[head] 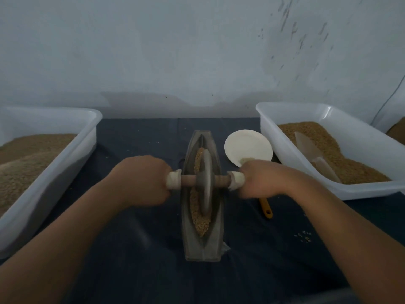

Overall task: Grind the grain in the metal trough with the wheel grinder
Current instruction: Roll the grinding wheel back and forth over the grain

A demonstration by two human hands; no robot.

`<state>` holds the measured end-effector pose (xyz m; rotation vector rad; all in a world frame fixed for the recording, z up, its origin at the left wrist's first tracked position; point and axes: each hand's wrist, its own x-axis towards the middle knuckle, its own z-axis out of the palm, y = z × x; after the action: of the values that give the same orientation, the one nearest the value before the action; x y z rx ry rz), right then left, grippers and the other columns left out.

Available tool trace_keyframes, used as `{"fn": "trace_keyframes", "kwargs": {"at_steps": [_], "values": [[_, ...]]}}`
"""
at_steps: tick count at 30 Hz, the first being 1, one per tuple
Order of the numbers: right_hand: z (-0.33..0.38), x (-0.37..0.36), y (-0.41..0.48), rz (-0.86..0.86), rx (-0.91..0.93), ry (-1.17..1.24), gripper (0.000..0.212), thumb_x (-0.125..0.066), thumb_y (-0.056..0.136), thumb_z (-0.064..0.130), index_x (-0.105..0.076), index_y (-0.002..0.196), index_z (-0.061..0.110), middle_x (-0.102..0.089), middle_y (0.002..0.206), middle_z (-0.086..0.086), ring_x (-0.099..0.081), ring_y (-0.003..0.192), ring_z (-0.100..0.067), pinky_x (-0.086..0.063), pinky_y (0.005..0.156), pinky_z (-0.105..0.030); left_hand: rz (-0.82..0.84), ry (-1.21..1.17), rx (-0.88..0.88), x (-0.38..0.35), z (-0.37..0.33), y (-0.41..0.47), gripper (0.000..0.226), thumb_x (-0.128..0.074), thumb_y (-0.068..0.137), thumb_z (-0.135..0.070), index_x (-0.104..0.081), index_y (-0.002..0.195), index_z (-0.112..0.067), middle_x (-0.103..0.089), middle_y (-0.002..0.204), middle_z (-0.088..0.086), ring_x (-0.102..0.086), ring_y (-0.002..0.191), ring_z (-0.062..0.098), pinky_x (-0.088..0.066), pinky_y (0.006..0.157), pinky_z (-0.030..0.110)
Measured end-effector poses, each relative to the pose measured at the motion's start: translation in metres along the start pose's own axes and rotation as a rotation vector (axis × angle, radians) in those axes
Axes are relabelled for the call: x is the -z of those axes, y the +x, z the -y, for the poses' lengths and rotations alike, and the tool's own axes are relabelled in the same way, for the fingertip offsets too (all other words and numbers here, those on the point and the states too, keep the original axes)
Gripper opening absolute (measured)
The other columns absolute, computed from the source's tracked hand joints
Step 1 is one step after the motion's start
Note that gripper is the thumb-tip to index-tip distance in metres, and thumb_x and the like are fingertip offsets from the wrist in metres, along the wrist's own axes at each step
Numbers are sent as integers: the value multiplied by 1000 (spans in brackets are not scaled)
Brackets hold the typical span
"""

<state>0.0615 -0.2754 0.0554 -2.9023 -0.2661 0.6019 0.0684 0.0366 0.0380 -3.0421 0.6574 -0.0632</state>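
Left of the metal trough (197,249): white bin (54,178) of grain, probably staged there for reach. Left hand (140,181) is wrapped round the axle's padded left end and right hand (260,183) round the right end, an even grip so the wheel grinder (206,183) stands upright in the trough's groove, mid-length, on the grain (198,218). Right of the trough: plate (245,145), second bin (372,189) with scoop (315,154). Too blurry to judge the grind state.

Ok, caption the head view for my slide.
Left hand and right hand grip the wheel grinder in the trough of grain.
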Motion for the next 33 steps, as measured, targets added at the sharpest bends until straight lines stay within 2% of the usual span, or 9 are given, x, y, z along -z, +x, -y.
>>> {"fn": "trace_keyframes", "kwargs": {"at_steps": [4,6,9,12,15,17,24,28,33], "values": [[-5,-20,32,-657,11,-274,25,-69,86,54,-61,77,32,-54,67,11,-46,59,-5,-30,50,-26,-120,35,165,0,-6,27,31,-56,82,-54,-57,68,-27,-59,67,-10,-58,61,14,-49,59,30],[-6,-22,44,-777,6,-275,20,-69,88,49,-60,81,32,-44,67,14,-36,59,-3,-24,53,-26,-220,66,196,-2,-9,39,33,-57,85,-53,-56,66,-26,-57,65,-9,-56,58,16,-49,58,29],[-3,-14,47,-684,-42,-217,24,-66,90,47,-55,74,32,-49,71,12,-49,68,-9,-34,63,-30,-227,61,175,2,-11,42,34,-56,87,-53,-56,66,-26,-58,66,-8,-58,60,18,-52,60,31],[2,-8,20,-359,-40,-137,19,-67,88,44,-64,75,30,-64,73,7,-64,72,-13,-48,61,-31,-75,43,64,10,-8,28,26,-58,81,-49,-56,68,-26,-59,69,-8,-62,67,19,-55,66,33],[1,-17,-16,-97,3,-45,23,-67,77,49,-67,69,28,-67,64,5,-67,61,-11,-54,55,-32,21,54,-70,8,-3,3,21,-57,67,-49,-55,64,-29,-56,60,-10,-54,56,9,-43,53,25],[0,-23,-21,-110,-2,-24,29,-63,71,56,-65,68,27,-66,63,5,-66,60,-11,-53,53,-34,30,47,-86,4,1,2,21,-54,66,-52,-56,65,-30,-58,60,-10,-56,57,7,-41,52,26],[-4,-11,55,-672,-81,-212,21,-65,86,51,-61,77,32,-59,76,10,-61,75,-16,-40,62,-30,-172,90,150,7,0,65,39,-52,88,-56,-60,65,-25,-60,65,-8,-57,59,16,-48,58,31],[-2,-9,55,-578,-74,-174,24,-66,87,51,-68,78,28,-62,78,8,-63,79,-18,-52,76,-36,-39,18,113,10,0,56,28,-59,83,-49,-61,69,-25,-62,70,-8,-61,64,16,-53,64,33],[0,-27,-27,-282,44,-124,28,-55,67,62,-58,67,34,-60,67,10,-57,59,-4,-42,50,-28,177,-56,-77,12,2,-3,19,-57,63,-48,-61,66,-29,-63,60,-9,-60,57,4,-43,51,23]]}}
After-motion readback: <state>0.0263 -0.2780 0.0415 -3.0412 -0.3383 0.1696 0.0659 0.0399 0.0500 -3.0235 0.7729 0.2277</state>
